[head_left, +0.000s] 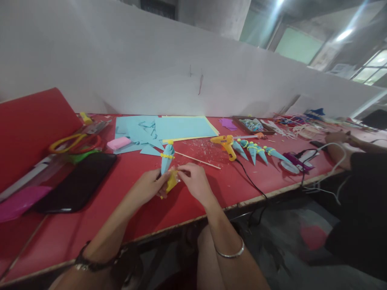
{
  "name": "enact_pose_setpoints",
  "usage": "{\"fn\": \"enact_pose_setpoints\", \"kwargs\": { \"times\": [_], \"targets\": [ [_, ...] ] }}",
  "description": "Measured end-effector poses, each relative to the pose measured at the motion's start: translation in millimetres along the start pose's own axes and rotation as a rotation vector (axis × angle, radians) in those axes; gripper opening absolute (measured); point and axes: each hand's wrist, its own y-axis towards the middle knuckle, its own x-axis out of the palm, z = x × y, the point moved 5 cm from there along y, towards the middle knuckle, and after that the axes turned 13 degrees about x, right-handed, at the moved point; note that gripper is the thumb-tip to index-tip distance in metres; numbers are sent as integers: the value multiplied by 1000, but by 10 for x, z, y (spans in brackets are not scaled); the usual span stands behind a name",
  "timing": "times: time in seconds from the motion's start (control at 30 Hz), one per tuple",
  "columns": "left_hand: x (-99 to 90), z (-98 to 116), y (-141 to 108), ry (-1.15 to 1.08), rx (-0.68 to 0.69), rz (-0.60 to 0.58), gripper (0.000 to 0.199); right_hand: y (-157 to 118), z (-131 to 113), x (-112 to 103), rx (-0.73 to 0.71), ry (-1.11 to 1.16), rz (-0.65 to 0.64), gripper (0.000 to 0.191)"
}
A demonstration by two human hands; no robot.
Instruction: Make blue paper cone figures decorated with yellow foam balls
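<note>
My left hand [151, 187] is closed around the lower end of a light blue paper cone [166, 161], which points up and carries a ring of small yellow pom-poms and one on top. A small see-through packet [172, 182] with yellow contents is also in that hand, below the cone. My right hand [195, 181] pinches at the packet's upper edge, with thumb and fingers together; whether something tiny is between the fingertips cannot be made out. A thin wooden stick [198, 160] lies just behind my right hand.
A yellow glue gun [225, 145] and several finished blue cones [254, 152] lie to the right. Blue paper sheets [187, 127] are at the back. A black phone-like slab [80, 183] and scissors [68, 143] lie left. Another person's arm [338, 149] rests at far right.
</note>
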Motion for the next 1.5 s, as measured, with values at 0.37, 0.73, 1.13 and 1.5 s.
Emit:
{"fn": "enact_pose_setpoints", "kwargs": {
  "times": [0.37, 0.73, 1.13, 1.5],
  "targets": [
    [-2, -5, -2, -4, 4, 8, 36, -18, 11, 12, 56, 99, -73, 7],
    [-16, 2, -10, 32, -16, 37, 37, 5, -18, -153, 21, 228, 174, 11],
    [4, -28, -8, -27, 7, 35, 39, 10, 4, -95, 77, 494, 90, 11],
    [2, 24, -12, -135, 0, 45, 44, -26, -65, -87, 103, 609, 48, 14]
  ]
}}
